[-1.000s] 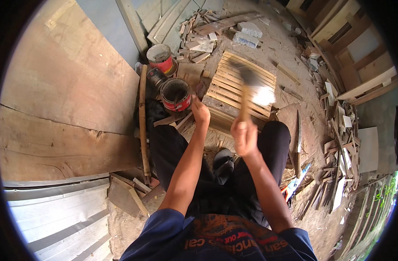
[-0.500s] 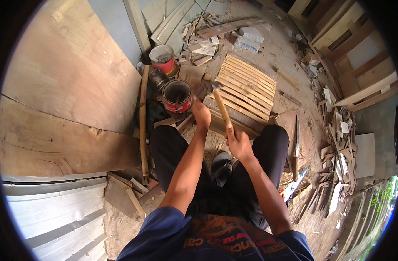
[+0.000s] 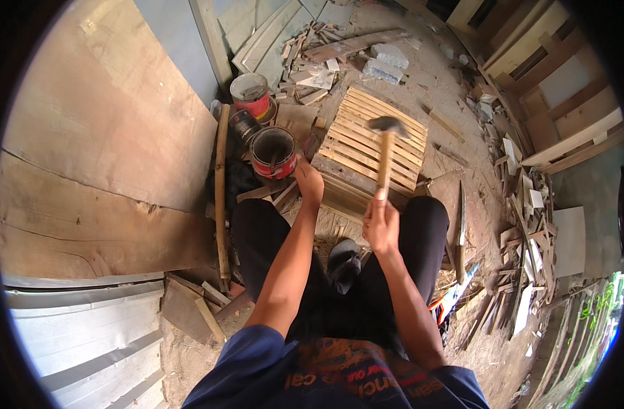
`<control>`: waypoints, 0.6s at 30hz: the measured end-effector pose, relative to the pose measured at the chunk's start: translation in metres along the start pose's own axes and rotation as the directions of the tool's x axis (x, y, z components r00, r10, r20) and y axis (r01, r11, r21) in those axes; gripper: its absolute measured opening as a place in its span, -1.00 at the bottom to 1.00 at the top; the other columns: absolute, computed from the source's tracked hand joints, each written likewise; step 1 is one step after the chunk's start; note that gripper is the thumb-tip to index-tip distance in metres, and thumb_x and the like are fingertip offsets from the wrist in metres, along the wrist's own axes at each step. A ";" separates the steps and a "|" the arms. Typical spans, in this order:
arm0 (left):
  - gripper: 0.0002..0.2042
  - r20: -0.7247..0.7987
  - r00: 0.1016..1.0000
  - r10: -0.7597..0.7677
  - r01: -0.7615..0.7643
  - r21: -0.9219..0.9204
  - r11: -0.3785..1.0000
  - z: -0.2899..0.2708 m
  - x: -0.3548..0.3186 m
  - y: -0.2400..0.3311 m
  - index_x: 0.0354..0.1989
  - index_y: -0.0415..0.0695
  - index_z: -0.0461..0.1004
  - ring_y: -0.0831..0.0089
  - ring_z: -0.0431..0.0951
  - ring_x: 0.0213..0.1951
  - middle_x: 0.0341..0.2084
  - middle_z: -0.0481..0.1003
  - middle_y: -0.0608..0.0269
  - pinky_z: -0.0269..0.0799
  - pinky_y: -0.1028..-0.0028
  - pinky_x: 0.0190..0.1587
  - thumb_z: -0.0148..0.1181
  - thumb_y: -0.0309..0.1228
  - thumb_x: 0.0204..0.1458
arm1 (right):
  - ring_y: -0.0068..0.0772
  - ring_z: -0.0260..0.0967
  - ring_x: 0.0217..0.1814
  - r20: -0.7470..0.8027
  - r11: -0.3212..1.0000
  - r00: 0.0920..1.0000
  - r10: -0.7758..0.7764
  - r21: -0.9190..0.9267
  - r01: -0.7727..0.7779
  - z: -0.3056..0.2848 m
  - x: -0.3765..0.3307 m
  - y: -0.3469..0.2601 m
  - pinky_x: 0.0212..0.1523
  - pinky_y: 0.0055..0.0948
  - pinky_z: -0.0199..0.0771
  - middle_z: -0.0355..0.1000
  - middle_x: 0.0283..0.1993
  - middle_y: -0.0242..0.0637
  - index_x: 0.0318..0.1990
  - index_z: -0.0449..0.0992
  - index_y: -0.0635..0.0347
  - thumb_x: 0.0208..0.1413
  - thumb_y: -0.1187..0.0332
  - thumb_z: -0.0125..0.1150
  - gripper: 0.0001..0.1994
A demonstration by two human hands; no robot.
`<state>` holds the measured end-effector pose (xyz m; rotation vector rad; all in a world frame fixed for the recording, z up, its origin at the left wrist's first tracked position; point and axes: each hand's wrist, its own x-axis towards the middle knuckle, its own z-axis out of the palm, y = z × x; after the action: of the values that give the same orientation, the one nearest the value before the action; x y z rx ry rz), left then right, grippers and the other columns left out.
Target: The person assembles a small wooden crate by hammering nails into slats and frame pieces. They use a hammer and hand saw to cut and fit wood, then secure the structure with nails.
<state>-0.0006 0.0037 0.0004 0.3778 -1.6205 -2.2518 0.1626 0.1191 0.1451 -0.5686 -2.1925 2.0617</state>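
My right hand (image 3: 381, 223) is wrapped round the wooden handle of a hammer (image 3: 385, 160). The hammer's dark head, slightly blurred, is above a slatted wooden crate (image 3: 377, 129) that sits between and beyond my knees. My left hand (image 3: 310, 183) is low at the crate's left side, beside a red can (image 3: 274, 151) with a dark, stained inside. Its fingers look curled, and most are turned away from view; whatever they hold is hidden.
Another red can (image 3: 249, 94) and a tipped dark can (image 3: 244, 125) stand left of the crate. A long pole (image 3: 223, 198) leans by the large wooden panel (image 3: 100, 123). Wood scraps (image 3: 530, 245) pile up at right. A saw-like blade (image 3: 461, 225) lies beside my right knee.
The hammer has swung to the right, from the crate's near left corner to over its slats. My right hand has turned with it; my left hand stays by the crate's side.
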 end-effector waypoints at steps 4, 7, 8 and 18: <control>-0.37 0.066 0.934 -0.351 0.323 0.264 0.909 -0.009 0.008 0.008 0.05 -0.48 0.40 0.21 0.31 -0.46 -0.48 0.43 0.03 0.29 0.15 -0.18 -0.36 -0.03 0.41 | -0.72 0.07 -0.66 -0.015 0.971 0.991 -0.132 0.197 0.132 -0.002 -0.010 -0.047 -0.69 -0.59 0.04 0.15 -0.63 -0.55 -0.49 0.25 0.09 0.41 -0.07 -0.16 -0.51; -0.40 -0.033 0.999 -0.032 0.033 0.052 0.998 0.006 -0.001 0.007 0.03 -0.48 0.40 0.14 0.38 -0.32 -0.33 0.47 -0.14 0.29 0.20 -0.08 -0.35 -0.06 0.42 | -0.68 0.15 -0.61 0.014 0.968 0.970 -0.244 0.060 0.242 0.006 -0.008 -0.019 -0.60 -0.55 0.14 0.20 -0.60 -0.54 -0.47 0.29 0.14 0.42 0.02 -0.14 -0.54; -0.40 -0.043 0.999 0.032 -0.032 -0.002 0.999 0.009 -0.001 0.006 0.03 -0.48 0.39 0.11 0.41 -0.28 -0.28 0.49 -0.19 0.29 0.21 -0.04 -0.35 -0.07 0.42 | -0.58 0.25 -0.55 0.060 0.973 0.976 -0.211 -0.084 0.215 0.005 -0.001 0.002 -0.53 -0.43 0.22 0.30 -0.58 -0.43 -0.41 0.38 0.26 0.42 0.00 -0.14 -0.51; -0.44 0.053 0.992 -0.114 0.103 0.182 0.978 -0.002 0.000 0.009 -0.06 -0.57 0.39 -0.10 0.47 -0.29 -0.22 0.50 -0.32 0.34 0.14 -0.04 -0.32 -0.15 0.40 | -0.67 0.07 -0.67 0.139 0.844 0.836 -0.531 0.173 0.508 0.014 -0.010 -0.091 -0.68 -0.60 0.05 0.12 -0.65 -0.48 -0.45 0.27 0.19 0.43 -0.09 -0.27 -0.46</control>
<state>0.0010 -0.0007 0.0084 0.4553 -1.8851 -2.2223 0.1478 0.1000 0.2346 0.2302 -1.9760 1.9782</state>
